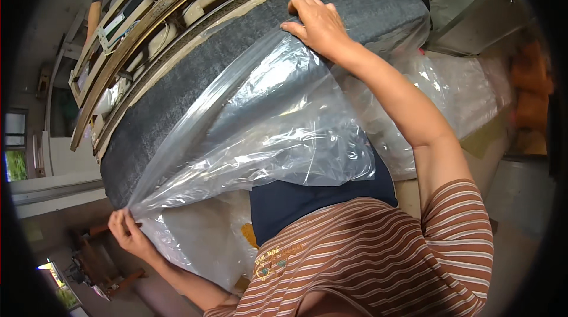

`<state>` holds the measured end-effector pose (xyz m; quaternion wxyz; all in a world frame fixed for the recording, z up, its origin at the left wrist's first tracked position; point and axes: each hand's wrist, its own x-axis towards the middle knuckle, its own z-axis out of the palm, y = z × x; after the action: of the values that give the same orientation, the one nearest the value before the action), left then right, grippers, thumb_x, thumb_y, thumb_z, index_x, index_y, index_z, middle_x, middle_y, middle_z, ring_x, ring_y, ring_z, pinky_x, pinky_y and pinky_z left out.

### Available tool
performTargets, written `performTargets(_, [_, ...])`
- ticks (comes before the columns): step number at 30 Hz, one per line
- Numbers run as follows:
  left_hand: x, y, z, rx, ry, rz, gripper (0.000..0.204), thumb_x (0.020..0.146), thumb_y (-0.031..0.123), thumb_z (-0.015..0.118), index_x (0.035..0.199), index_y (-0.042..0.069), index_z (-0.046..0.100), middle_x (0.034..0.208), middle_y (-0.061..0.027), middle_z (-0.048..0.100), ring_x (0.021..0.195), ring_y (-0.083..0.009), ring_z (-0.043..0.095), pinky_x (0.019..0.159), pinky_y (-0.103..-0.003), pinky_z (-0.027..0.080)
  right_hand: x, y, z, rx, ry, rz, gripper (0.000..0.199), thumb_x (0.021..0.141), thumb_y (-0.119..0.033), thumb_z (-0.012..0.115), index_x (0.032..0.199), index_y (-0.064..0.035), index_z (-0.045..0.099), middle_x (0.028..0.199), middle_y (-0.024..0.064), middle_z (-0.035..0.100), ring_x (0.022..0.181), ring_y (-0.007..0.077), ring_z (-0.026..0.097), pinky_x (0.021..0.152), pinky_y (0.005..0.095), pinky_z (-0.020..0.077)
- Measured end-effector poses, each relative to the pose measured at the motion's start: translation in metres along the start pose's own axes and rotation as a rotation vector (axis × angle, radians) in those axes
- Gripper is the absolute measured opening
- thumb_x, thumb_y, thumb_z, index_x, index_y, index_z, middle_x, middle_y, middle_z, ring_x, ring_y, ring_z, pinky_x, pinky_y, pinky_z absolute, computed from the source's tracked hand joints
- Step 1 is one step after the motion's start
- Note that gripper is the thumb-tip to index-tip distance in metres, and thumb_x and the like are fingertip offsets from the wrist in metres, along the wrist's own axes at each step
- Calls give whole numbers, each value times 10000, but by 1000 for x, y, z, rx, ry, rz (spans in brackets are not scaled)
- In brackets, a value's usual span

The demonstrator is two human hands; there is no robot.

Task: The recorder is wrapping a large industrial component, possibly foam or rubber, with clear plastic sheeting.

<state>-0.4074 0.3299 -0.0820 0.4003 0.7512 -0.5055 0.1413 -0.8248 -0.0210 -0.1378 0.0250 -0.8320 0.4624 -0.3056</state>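
A large clear plastic sheet [284,121] lies partly over a long, curved piece covered in dark grey fabric [201,59] and drapes down in front of my body. My left hand [129,234] pinches the sheet's edge at the lower left corner of the dark piece. Up on the dark piece, my right hand [319,24] grips the same edge between thumb and fingers. Between the hands the edge is stretched into a taut diagonal fold. The sheet's loose part is crumpled and shiny, and more of it hangs to the right of my right forearm.
Along the far side of the dark piece runs a curved wooden frame [127,44] with slats. Another person's arm [93,20] shows at the upper left. A grey metal panel [473,18] stands at the upper right, near orange material [531,74].
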Motion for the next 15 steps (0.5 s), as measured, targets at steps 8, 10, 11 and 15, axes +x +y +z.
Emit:
performTargets(8, [30,59,53,-776,535,-365,145,931,176,540,1007,55,563,719,36,474,596,-35,361,505,-183,293,66,25,-5,612,196,72,193,880,-190,518,905,-4,564,827,77,594,782,231,571,715,327,444])
performTargets(10, [62,65,77,-723,604,-265,153,926,146,540,1001,25,595,694,47,457,588,-32,352,511,-186,291,87,14,-22,776,267,372,179,862,-194,501,874,-41,593,774,132,630,732,293,616,651,363,469])
performTargets(11, [76,69,97,-626,523,-290,155,913,135,556,987,11,610,716,40,492,615,-38,394,545,-188,327,91,20,-16,772,258,368,179,862,-194,501,874,-41,593,774,132,630,732,293,616,651,363,469])
performTargets(15, [107,-27,186,-500,265,-319,192,859,151,638,950,-17,653,878,-30,634,789,-96,544,735,-233,433,85,53,43,415,535,344,131,854,-165,539,895,-47,578,754,156,632,729,298,623,670,411,466])
